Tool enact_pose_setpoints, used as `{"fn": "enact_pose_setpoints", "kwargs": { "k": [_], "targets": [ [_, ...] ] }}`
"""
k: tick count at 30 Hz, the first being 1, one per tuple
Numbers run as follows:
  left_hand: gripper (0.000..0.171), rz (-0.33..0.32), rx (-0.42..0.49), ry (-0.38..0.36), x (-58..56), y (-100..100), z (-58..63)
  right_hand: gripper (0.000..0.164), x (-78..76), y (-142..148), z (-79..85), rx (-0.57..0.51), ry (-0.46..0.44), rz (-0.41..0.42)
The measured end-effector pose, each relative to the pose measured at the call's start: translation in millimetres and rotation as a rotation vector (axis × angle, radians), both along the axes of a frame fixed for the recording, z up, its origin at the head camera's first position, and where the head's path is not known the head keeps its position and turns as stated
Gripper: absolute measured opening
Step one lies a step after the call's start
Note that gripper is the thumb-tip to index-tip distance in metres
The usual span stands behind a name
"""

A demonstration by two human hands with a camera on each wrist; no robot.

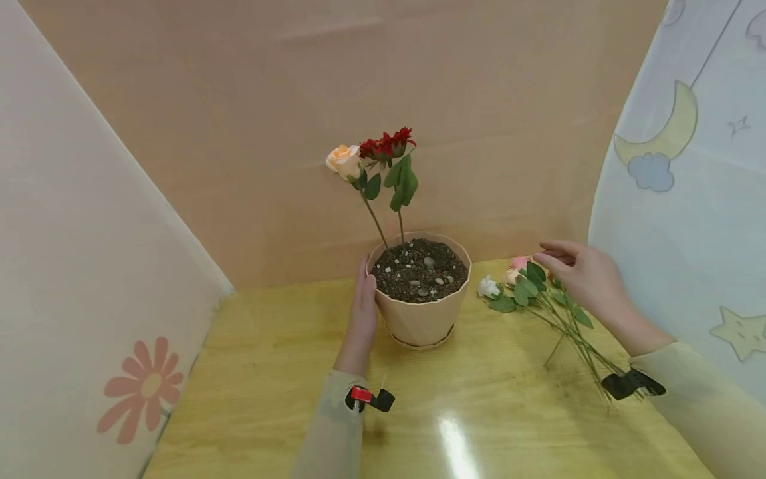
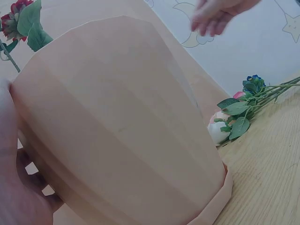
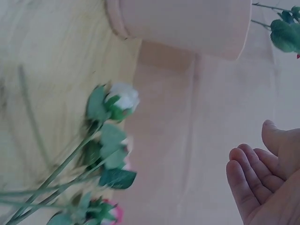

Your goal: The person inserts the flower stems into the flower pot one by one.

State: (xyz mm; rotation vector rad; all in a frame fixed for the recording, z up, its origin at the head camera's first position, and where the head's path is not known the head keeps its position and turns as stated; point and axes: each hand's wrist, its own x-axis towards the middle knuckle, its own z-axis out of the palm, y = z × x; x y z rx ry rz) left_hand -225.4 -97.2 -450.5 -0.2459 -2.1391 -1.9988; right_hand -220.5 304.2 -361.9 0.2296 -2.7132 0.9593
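A peach flowerpot (image 1: 421, 319) filled with dark soil (image 1: 413, 273) and small stones stands upright on a saucer. In it stand a peach rose (image 1: 344, 162) and dark red flowers (image 1: 387, 144) on stems. My left hand (image 1: 362, 313) rests against the pot's left side, fingers extended along its wall; the left wrist view shows this hand (image 2: 18, 187) at the pot's edge. My right hand (image 1: 589, 276) is raised above the loose artificial flowers (image 1: 526, 286), holding nothing. In the right wrist view its fingers (image 3: 246, 180) are slightly bent, apart from the flowers.
The loose stems (image 1: 577, 339) lie crossed on the yellow wooden table (image 1: 287, 372), right of the pot, with white, pink, peach and blue blooms. A plain peach backdrop (image 1: 239, 133) stands behind, and patterned sheets (image 1: 688, 219) enclose both sides.
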Motion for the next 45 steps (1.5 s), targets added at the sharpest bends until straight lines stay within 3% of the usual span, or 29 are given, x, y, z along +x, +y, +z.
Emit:
{"fn": "enact_pose_setpoints", "kwargs": {
  "k": [10, 22, 34, 45],
  "targets": [
    [0.055, 0.003, -0.013, 0.012, 0.3, -4, 11.1, 0.058, 5.9, 49, -28.9, 0.069, 0.023, -0.067],
    [0.056, 0.004, 0.025, 0.003, 3.8, -5, 11.5, 0.055, 7.5, 88, -81.3, 0.088, -0.052, -0.167],
    [0.055, -0.012, 0.023, -0.005, -0.6, -1, 9.3, 0.061, 12.4, 93, -110.6, 0.004, -0.217, -0.191],
    [0.056, -0.017, 0.023, -0.014, -0.1, -1, 2.9, 0.064, 10.9, 91, -129.2, -0.006, -0.259, -0.158]
  ]
}}
